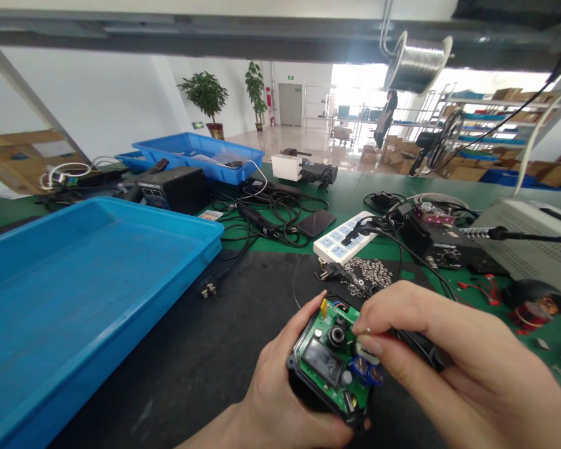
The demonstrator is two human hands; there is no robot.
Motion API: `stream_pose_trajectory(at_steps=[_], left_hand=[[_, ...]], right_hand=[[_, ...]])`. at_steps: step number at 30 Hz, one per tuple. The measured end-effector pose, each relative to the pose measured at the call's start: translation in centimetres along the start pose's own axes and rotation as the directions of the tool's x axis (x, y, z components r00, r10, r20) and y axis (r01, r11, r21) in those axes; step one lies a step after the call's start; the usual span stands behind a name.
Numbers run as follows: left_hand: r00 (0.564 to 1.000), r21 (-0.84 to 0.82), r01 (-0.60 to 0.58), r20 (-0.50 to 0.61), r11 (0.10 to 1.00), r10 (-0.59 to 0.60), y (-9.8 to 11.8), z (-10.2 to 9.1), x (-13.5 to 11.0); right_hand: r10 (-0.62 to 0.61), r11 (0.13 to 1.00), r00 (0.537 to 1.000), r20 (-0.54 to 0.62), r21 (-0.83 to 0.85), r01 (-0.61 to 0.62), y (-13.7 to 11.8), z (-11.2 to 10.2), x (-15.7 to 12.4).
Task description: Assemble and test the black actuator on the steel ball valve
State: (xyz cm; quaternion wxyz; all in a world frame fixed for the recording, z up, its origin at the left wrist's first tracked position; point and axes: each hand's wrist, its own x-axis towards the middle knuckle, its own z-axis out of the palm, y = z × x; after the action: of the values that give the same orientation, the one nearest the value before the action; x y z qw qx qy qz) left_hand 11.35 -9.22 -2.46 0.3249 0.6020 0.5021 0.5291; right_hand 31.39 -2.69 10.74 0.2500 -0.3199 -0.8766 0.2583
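Note:
My left hand (280, 380) is wrapped round a black housing (303, 390), tilted so that its open face points up at me. Inside it sits a green circuit board (311, 337) with a black block, a round black coil, blue capacitors (367, 369) and a yellow part. Thumb and forefinger of my right hand (402, 330) are pinched together over the board's right side. A tiny light-coloured bit shows at the fingertips, too small to name. The fingers hide that edge of the board.
A large blue tray (98, 218) stands on the left. Ahead are a white power strip (346, 237), a pile of small metal nuts (371, 274) and tangled cables. A black soldering station (439, 243) is at the right, and a solder spool (418, 62) hangs above.

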Motion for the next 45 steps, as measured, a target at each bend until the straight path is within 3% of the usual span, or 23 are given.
stream_pose_trajectory(at_steps=[3, 10, 15, 22, 30, 45], left_hand=[[1.0, 0.019, 0.011, -0.004, 1.0, -0.011, 0.0, 0.1, -0.1], [1.0, 0.031, 0.009, 0.0, 0.999, -0.009, 0.0, 0.1, 0.0], [1.0, 0.07, -0.001, -0.001, 0.998, 0.001, 0.1, -0.1, -0.1], [1.0, 0.135, -0.01, -0.004, 0.991, 0.01, 0.1, -0.1, -0.1], [1.0, 0.078, 0.012, -0.005, 0.997, -0.012, 0.2, -0.2, -0.2], [0.999, 0.023, 0.042, 0.03, 0.999, -0.043, 0.0, -0.2, -0.1]], right_hand=[[0.032, 0.999, 0.999, -0.038, -0.002, -0.032, -0.3, 0.3, 0.1], [-0.085, 0.995, 0.983, -0.164, -0.064, 0.075, -1.5, 0.3, 2.0], [-0.092, 0.996, 0.987, -0.131, -0.036, 0.088, -1.5, 0.0, 2.2], [-0.094, 0.989, 0.995, 0.035, 0.116, 0.089, -1.1, -1.1, 0.8], [-0.105, 0.994, 0.985, -0.138, -0.035, 0.101, -1.9, -0.2, 2.2], [-0.116, 0.993, 0.98, -0.164, -0.032, 0.113, -1.0, 0.8, 1.9]])
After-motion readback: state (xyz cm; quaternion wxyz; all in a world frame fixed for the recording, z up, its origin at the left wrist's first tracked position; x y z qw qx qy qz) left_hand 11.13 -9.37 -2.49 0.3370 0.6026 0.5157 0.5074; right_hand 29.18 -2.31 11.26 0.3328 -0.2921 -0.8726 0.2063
